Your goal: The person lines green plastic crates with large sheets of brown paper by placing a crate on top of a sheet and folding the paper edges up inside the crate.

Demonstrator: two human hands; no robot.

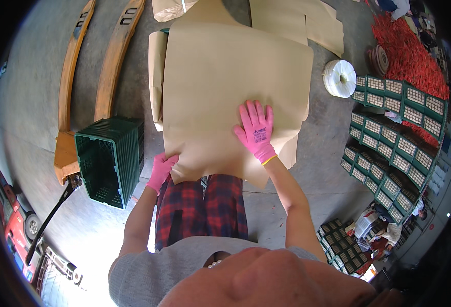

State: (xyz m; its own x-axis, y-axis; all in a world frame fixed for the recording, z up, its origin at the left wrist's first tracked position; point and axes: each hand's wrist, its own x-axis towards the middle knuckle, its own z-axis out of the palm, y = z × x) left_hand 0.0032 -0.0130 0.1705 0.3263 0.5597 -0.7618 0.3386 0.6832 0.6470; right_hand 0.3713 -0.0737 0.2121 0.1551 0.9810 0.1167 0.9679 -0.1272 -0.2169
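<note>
A large sheet of brown kraft paper (225, 92) is spread in front of me, its near edge hanging by my legs. My left hand (164, 169), in a pink glove, pinches the sheet's near left corner between thumb and fingers. My right hand (256, 128), also in a pink glove with dark print on its back, lies flat on the paper near its right side, fingers apart. More brown paper (157, 80) hangs folded along the left side. What supports the sheet is mostly hidden beneath it.
Nested green plastic crates (110, 161) stand at left beside an orange pallet jack (66, 153). At right are a white roll of strapping (340, 78), rows of green crates (390, 134) and a heap of red peppers (409, 57). Other people work at far right; a red vehicle (20, 226) stands lower left.
</note>
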